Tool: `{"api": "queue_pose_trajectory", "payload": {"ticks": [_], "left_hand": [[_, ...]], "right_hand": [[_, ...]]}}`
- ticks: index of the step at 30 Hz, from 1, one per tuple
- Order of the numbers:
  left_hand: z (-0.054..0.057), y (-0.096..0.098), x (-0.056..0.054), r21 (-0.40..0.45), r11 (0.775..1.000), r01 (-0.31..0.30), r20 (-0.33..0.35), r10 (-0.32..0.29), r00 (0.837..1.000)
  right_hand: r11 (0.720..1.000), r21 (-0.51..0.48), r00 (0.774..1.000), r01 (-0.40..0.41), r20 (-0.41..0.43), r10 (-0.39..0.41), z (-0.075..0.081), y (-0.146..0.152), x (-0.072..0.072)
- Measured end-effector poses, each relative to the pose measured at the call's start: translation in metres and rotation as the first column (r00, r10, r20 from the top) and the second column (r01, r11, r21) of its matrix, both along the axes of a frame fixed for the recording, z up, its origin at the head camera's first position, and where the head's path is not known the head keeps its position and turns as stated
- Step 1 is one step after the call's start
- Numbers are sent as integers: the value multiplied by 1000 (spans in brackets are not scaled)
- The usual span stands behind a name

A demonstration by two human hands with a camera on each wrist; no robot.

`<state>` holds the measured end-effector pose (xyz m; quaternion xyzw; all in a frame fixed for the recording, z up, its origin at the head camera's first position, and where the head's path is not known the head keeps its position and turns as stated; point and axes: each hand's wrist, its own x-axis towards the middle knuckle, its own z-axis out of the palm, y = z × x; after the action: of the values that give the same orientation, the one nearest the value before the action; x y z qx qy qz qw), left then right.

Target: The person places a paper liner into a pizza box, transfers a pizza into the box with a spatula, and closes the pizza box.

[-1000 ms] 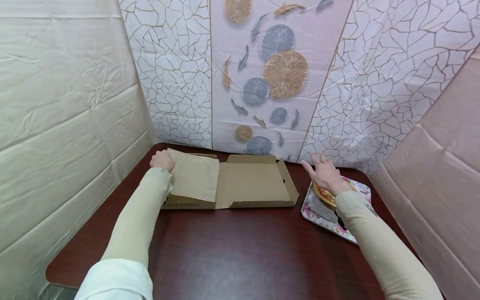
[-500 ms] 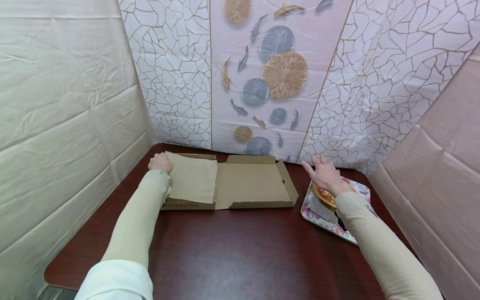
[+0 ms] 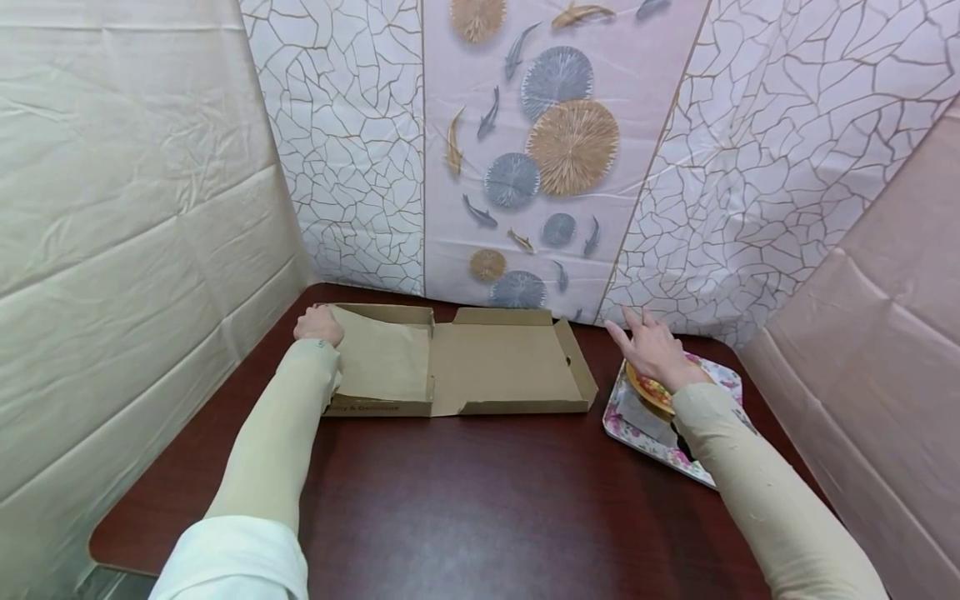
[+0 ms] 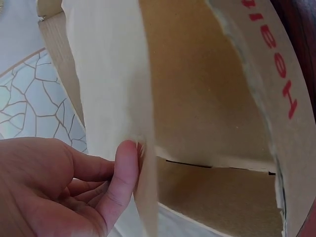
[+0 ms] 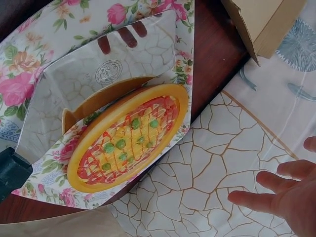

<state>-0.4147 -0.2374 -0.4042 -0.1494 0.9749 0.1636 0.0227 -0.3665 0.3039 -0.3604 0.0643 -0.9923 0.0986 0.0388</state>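
Note:
My left hand (image 3: 318, 323) pinches the left edge of a beige paper sheet (image 3: 382, 357) between thumb and fingers. The sheet spans much of the left half of an opened cardboard pizza box (image 3: 510, 367). In the left wrist view the paper (image 4: 111, 74) stands on edge at the thumb, and the bare box floor (image 4: 202, 84) shows beside it. Fingers spread, my right hand (image 3: 654, 350) hovers over the tray side and holds nothing. Below it is a small pizza (image 5: 128, 138) with green toppings, beside a broad slotted metal spatula (image 5: 143, 57) with a dark green handle.
The pizza and spatula lie on a floral tray (image 5: 24, 94) at the table's right. The box's lid half lies flat, its side flaps raised. A reddish-brown table (image 3: 465, 492) stretches in front. Patterned cloth (image 3: 360, 167) hangs behind, with plain cloth at both sides.
The paper sheet has come lower and left, so its right part now sits inside the box's left half. My left hand has shifted slightly left. My right hand stays nearly still.

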Motion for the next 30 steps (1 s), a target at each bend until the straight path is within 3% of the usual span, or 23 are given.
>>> {"api": "queue_pose_trajectory", "payload": {"ticks": [12, 23, 30], "left_hand": [[2, 6, -1, 6, 1000, -11, 5, 11, 1000], [-5, 3, -1, 44, 999, -9, -8, 9, 1000], [-7, 2, -1, 22, 1000, -3, 23, 2, 1000]], "right_hand": [[999, -34, 1000, 0, -3, 0, 0, 4, 2], [1000, -13, 1000, -3, 13, 4, -1, 3, 3], [1000, -20, 1000, -5, -5, 5, -4, 4, 0]]}}
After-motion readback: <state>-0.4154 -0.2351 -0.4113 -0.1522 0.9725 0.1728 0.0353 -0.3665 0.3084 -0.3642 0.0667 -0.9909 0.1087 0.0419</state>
